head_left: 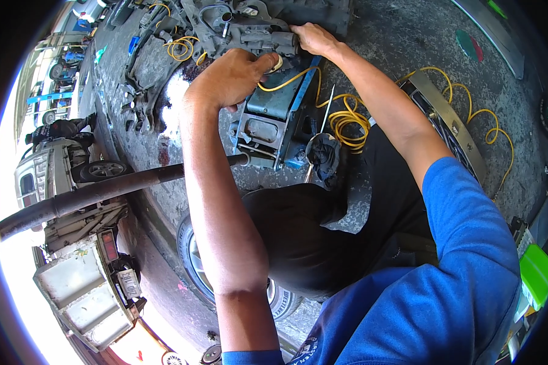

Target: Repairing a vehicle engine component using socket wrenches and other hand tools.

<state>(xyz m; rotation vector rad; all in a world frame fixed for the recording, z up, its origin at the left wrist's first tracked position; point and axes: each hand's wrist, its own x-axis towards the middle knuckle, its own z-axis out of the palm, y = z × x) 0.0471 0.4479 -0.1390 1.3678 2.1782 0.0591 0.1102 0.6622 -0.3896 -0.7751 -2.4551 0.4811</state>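
Observation:
My left hand is closed, thumb forward, over the near side of a greasy dark metal car assembly. A small pale piece shows at the thumb tip; the fingers hide the rest of what they grip. Just below that hand passes a yellow hose. My right hand has its fingers bent around the right end of the assembly. Under both hands stands a blue floor jack, its metal frame facing me. A dark cloth or glove lies beside the jack, near a thin metal rod.
A long dark pole reaches from the jack toward the left. Coiled yellow hose lies right of the jack, by a grille-like panel. A wheel is beside my leg. Loose car parts cover the floor at far left; vehicles stand beyond.

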